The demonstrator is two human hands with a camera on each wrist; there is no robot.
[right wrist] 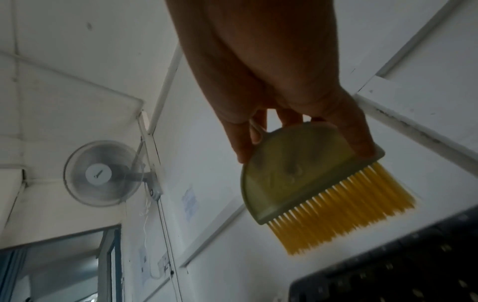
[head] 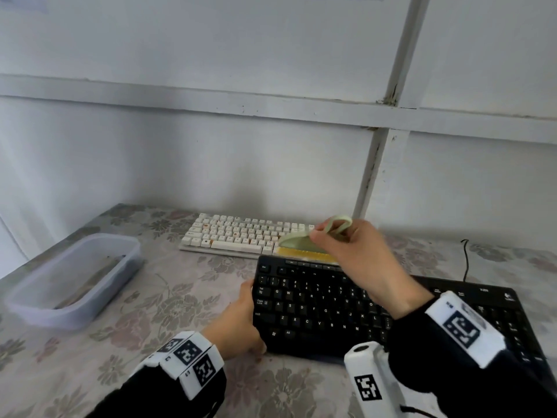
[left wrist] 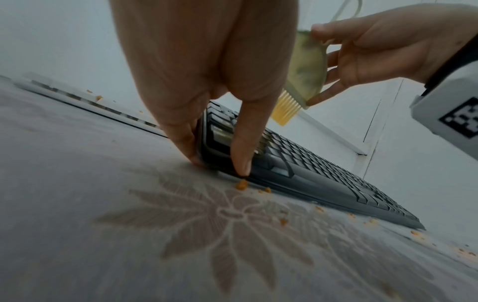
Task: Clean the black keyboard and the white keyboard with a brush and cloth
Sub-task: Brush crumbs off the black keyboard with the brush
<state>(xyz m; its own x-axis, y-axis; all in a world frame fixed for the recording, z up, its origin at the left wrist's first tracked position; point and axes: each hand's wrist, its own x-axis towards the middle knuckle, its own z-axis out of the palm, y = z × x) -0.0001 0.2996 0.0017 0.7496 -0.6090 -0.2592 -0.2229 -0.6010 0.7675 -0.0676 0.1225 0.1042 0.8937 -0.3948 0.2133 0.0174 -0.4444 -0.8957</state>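
Black keyboard (head: 331,306) steadied at its near-left corner by gripping left hand (head: 238,324), brush (head: 304,241) pinched in right hand (head: 355,251) over its far edge; orange crumbs (left wrist: 241,185) possibly swept back between keys.

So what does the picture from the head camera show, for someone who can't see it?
A right hand holds a yellow-bristled brush over a black keyboard while the left hand grips its end. A white keyboard lies behind.
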